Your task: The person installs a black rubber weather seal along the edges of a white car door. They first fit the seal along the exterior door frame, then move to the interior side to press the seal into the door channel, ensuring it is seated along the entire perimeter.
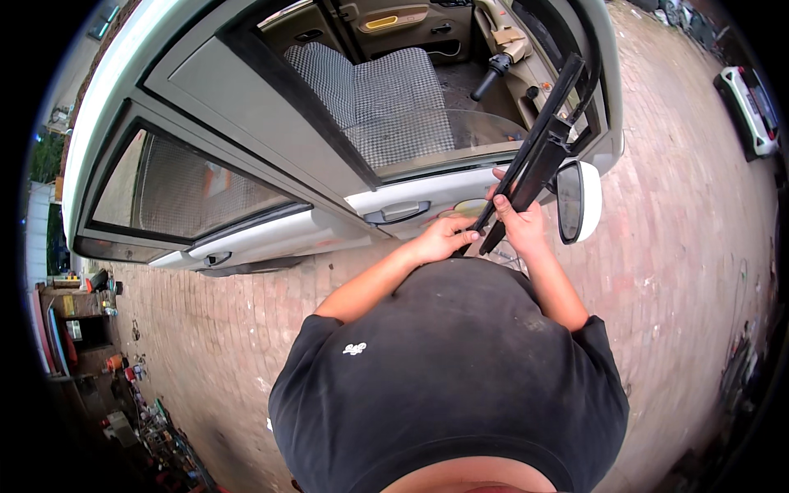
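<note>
My right hand (pixel 524 223) is closed round two long black pieces held side by side in front of the car door. One is a thin black strip (pixel 534 133), which reaches up past the window opening. The other is a wider black channel-like piece (pixel 540 171) with a bracket near its upper end. My left hand (pixel 448 238) pinches the lower end of the thin strip, thumb and fingers together. Both pieces slant up to the right, partly in front of the white car door (pixel 427 204). Their exact kind is unclear.
A white side mirror (pixel 585 201) juts out just right of my right hand. Inside the car are a checkered seat (pixel 386 94) and a steering-column stalk (pixel 493 74). The door handle (pixel 399 212) is left of my hands. Brick paving (pixel 682 246) surrounds the car; clutter (pixel 144 411) lies at left.
</note>
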{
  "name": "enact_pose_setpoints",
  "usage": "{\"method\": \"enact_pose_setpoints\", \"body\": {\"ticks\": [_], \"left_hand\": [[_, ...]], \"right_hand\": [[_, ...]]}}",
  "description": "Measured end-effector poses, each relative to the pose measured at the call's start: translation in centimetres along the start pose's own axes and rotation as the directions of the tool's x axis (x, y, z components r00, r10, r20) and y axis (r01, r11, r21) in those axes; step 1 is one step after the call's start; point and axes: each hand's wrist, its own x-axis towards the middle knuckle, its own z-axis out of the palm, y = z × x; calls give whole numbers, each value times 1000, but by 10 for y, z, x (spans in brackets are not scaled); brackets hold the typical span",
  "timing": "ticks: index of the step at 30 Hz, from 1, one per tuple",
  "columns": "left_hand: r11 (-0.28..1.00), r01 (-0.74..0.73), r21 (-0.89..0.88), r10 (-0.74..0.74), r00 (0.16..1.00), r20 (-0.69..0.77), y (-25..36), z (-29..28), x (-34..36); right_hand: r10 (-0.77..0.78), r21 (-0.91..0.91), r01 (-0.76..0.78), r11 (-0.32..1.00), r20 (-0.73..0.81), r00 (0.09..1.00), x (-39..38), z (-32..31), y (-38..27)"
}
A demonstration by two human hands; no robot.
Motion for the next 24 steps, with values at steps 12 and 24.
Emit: {"method": "enact_pose_setpoints", "body": {"ticks": [12, 24], "left_hand": [[979, 121, -161, -120, 993, 16, -11, 4, -4], [935, -166, 314, 276, 895, -350, 42, -18, -5]], "right_hand": [[158, 140, -158, 978, 12, 987, -6, 18, -9], [-167, -404, 178, 897, 61, 984, -15, -9, 10]]}}
